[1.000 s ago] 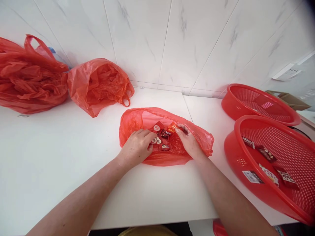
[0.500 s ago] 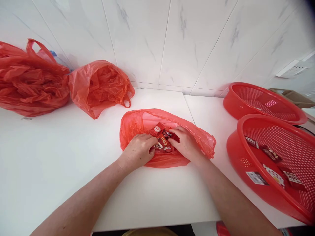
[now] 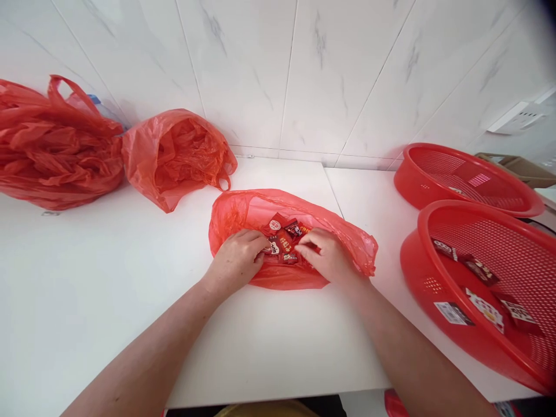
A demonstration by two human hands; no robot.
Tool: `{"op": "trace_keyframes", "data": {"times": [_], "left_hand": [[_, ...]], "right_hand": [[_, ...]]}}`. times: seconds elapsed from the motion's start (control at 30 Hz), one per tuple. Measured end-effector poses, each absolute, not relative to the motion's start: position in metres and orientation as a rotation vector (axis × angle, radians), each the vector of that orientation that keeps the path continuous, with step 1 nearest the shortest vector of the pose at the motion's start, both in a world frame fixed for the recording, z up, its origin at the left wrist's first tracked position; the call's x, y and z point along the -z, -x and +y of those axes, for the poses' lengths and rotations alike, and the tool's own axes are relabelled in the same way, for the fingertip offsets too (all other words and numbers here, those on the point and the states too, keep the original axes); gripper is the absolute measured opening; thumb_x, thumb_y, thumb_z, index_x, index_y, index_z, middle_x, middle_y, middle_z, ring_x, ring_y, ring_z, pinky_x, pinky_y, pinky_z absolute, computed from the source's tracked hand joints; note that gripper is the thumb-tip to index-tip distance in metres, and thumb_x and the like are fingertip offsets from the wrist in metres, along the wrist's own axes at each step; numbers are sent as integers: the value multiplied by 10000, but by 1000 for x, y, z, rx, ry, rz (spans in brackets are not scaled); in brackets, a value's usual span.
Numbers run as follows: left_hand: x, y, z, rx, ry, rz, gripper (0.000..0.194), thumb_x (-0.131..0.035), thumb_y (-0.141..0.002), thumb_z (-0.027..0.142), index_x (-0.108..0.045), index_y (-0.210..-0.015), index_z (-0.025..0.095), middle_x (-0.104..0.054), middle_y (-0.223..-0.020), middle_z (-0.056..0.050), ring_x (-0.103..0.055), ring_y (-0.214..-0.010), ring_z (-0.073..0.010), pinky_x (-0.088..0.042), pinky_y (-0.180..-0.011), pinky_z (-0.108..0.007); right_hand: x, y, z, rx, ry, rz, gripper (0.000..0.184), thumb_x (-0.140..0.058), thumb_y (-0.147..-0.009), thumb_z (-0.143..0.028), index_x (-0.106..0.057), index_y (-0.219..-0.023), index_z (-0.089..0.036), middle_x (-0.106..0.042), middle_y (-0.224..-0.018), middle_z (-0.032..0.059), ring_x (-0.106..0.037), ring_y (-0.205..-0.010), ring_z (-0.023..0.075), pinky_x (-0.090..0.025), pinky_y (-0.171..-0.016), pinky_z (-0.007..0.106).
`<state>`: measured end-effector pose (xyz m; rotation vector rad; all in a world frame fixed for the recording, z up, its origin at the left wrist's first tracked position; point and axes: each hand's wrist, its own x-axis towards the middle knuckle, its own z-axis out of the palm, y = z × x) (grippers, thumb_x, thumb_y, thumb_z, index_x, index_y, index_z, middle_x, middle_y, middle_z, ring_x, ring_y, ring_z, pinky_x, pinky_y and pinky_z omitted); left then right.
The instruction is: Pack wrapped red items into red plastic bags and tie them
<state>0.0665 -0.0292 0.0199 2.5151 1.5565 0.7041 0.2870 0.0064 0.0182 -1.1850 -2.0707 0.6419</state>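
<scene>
A red plastic bag lies flat and open on the white table in the middle. Several small red wrapped sweets sit in its mouth. My left hand rests on the bag's left side, fingers curled and pressed on the sweets there. From the right, my right hand has its fingers bent and pinched over the sweets; what lies under the fingertips is hidden.
Two red perforated baskets stand at the right: the near one holds several wrapped sweets, the far one a few. Two more red bags, one open and one bunched, lie at the back left by the marble wall.
My right hand has slid left and nearer, onto the sweets. The sweets have been gathered closer together between my hands. My left hand has barely shifted.
</scene>
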Motion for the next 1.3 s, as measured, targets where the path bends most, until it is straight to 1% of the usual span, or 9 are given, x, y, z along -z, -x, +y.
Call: {"op": "trace_keyframes", "data": {"times": [0.17, 0.37, 0.47, 0.6, 0.7, 0.8, 1.0, 1.23, 1.3], "left_hand": [[-17, -66, -29, -730, -2518, 1549, 269, -465, -768, 33, -629, -897, 202, -658, -947, -27, -565, -878, -178, -459, -750, -307], [-16, -65, -28, -706, -2518, 1552, 261, -457, -769, 29, -620, -879, 200, -655, -920, -17, -564, -858, -177, -457, -745, -310], [-16, -66, -28, -692, -2527, 1549, 273, -454, -761, 21, -622, -875, 204, -655, -937, -21, -568, -876, -185, -458, -741, -311], [-14, -68, -29, -701, -2517, 1524, 293, -441, -767, 13, -624, -889, 207, -657, -947, -20, -571, -903, -187, -463, -775, -315], [-13, -69, -29, -722, -2515, 1487, 302, -434, -772, 6, -623, -897, 207, -662, -958, -21, -572, -929, -187, -465, -815, -324], [-12, -70, -29, -731, -2527, 1448, 317, -436, -768, -3, -624, -911, 209, -669, -949, -22, -575, -941, -188, -465, -841, -335], [-11, -71, -28, -739, -2512, 1424, 326, -421, -779, -5, -631, -905, 210, -675, -912, -18, -582, -907, -181, -473, -812, -331], [-24, -68, -26, -998, -2494, 1530, 223, -490, -819, 105, -623, -975, 192, -656, -1070, -46, -572, -974, -189, -464, -876, -338], [-34, -69, -19, -973, -2483, 1645, 188, -471, -853, 158, -630, -949, 187, -665, -1017, -51, -583, -929, -190, -468, -844, -335]], "right_hand": [[-19, -280, 2, -680, 1153, -2279, 140, -718, -711, -242, -588, -684, -200, -588, -790, 2, -546, -725, 150, -425, -641, 279], [-21, -289, 8, -880, 1097, -2159, 173, -629, -792, -252, -573, -639, -195, -555, -713, -18, -515, -638, 119, -414, -603, 261], [-23, -294, 12, -791, 1157, -2059, 243, -546, -859, -327, -589, -657, -200, -572, -713, -5, -542, -681, 137, -436, -655, 279], [-20, -290, 16, -673, 1327, -1908, 222, -499, -883, -405, -629, -917, -228, -649, -927, 23, -595, -846, 177, -467, -753, 314], [-15, -280, 21, -586, 1332, -1910, 243, -482, -890, -333, -585, -1091, -246, -635, -1100, 44, -590, -988, 200, -469, -848, 355], [-10, -272, 26, -496, 1242, -2072, 336, -520, -836, -218, -557, -1170, -244, -618, -1140, 60, -570, -1054, 223, -456, -909, 394], [3, -272, 28, -600, 1197, -2014, 313, -441, -822, -142, -583, -1084, -240, -640, -1071, 36, -601, -989, 192, -484, -893, 377], [10, -283, 33, -525, 1254, -1815, 271, -402, -906, -346, -615, -1040, -249, -649, -1122, 38, -571, -1093, 214, -421, -999, 426], [5, -287, 32, -475, 1274, -1821, 280, -420, -905, -370, -617, -1075, -266, -643, -1150, 26, -554, -1125, 211, -401, -1021, 421]]}}
